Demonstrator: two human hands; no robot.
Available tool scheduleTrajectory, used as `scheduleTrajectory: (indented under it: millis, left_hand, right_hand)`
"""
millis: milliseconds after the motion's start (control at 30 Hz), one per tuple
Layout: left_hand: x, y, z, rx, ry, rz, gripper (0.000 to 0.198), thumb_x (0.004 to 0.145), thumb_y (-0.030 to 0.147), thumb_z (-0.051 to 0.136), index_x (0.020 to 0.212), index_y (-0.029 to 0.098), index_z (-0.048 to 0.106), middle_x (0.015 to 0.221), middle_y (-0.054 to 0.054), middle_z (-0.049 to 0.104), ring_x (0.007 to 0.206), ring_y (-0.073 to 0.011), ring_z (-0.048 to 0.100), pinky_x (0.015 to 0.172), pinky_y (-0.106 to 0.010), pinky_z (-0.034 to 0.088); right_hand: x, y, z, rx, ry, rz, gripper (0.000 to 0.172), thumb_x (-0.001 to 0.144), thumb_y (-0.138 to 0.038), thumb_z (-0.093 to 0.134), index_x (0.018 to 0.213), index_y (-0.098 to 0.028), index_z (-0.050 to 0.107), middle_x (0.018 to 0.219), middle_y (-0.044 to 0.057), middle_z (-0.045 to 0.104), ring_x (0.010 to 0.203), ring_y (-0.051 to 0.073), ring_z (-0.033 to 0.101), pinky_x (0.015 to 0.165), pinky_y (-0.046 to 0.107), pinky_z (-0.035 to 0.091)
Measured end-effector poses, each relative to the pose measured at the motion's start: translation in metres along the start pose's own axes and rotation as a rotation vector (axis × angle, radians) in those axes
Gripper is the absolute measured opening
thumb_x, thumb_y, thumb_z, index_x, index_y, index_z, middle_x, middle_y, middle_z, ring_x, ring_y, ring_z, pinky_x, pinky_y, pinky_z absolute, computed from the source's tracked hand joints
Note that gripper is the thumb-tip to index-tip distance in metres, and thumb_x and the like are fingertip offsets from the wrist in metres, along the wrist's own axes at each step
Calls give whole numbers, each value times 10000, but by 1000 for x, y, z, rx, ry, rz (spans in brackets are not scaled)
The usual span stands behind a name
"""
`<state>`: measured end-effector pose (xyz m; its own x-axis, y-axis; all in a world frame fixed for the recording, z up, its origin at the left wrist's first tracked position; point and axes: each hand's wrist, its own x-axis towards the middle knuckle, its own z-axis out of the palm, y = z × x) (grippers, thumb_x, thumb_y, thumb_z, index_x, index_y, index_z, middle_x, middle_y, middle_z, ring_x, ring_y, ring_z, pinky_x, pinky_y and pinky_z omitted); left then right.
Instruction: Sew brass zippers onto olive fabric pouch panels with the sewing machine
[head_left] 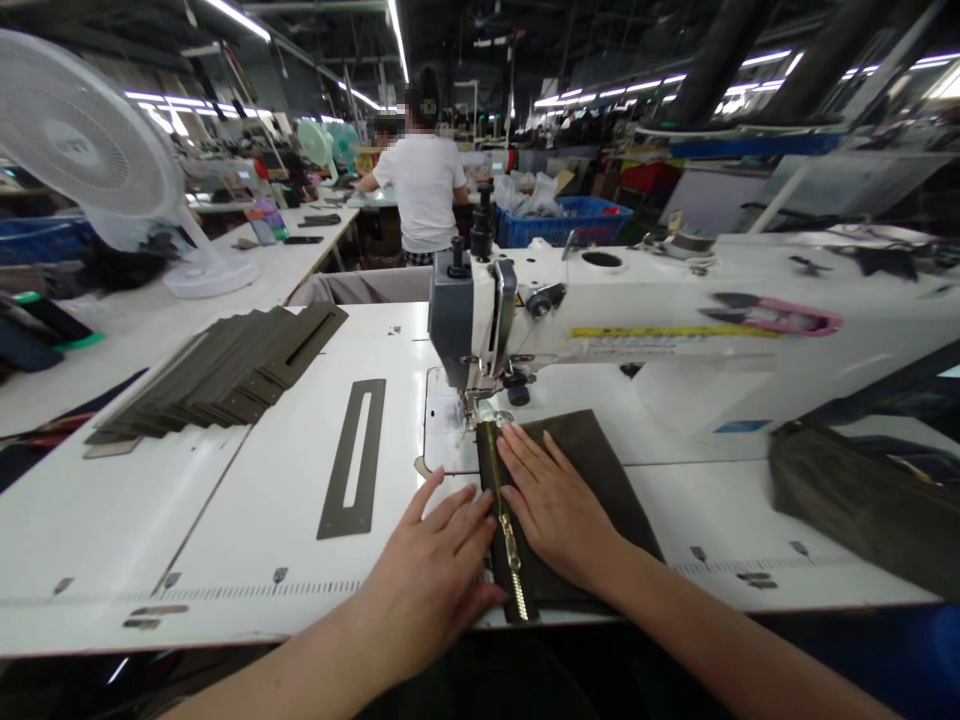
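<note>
A dark zipper (493, 472) with gold teeth and a gold slider lies lengthwise along the left edge of a dark olive fabric panel (600, 470). Its far end reaches the presser foot of the white sewing machine (474, 400). My right hand (559, 500) rests flat on the panel and the zipper's right side, fingers stretched toward the foot. Spread on the left, my left hand (442, 560) touches the zipper's left edge with its fingertips. A single olive strip with a long slot (352, 460) lies on the table left of the needle.
A fanned stack of slotted olive pieces (225, 370) covers the table's left side. More olive fabric (855, 500) lies at the right. Pink-handled snips (780, 313) rest against the machine arm. A white fan (97, 140) stands at left. A person in white (431, 190) is ahead.
</note>
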<state>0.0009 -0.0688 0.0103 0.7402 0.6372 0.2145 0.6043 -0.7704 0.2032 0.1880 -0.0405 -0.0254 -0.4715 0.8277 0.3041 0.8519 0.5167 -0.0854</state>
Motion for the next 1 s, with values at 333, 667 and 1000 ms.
scheduleTrajectory:
  millis: [333, 667, 1000]
  left_hand:
    - [-68, -62, -24, 436, 56, -221, 788, 803, 590, 437, 1369, 80, 238, 1386, -200, 324, 1252, -329, 345, 989, -516, 321]
    - [-94, -16, -28, 325, -53, -173, 601, 785, 279, 453, 1364, 238, 298, 1442, -89, 252, 1284, -336, 280, 997, -545, 297]
    - [-65, -66, -25, 143, 95, -206, 367, 851, 159, 381, 1184, 228, 519, 1339, -85, 410, 1223, -265, 384, 957, -438, 413]
  right_hand:
    - [-1, -3, -13, 85, 217, -37, 347, 900, -187, 341, 1153, -80, 553, 1260, 117, 512, 1242, 190, 372, 1071, 419, 241]
    - [-1, -1, -8, 8, -53, -2, 482, 895, -236, 339, 1342, -57, 321, 1416, 133, 273, 1323, 215, 198, 1064, 485, 210]
    - [-2, -5, -8, -18, -62, -12, 459, 887, -176, 300, 1326, -57, 352, 1405, 120, 308, 1312, 209, 233, 1062, 477, 218]
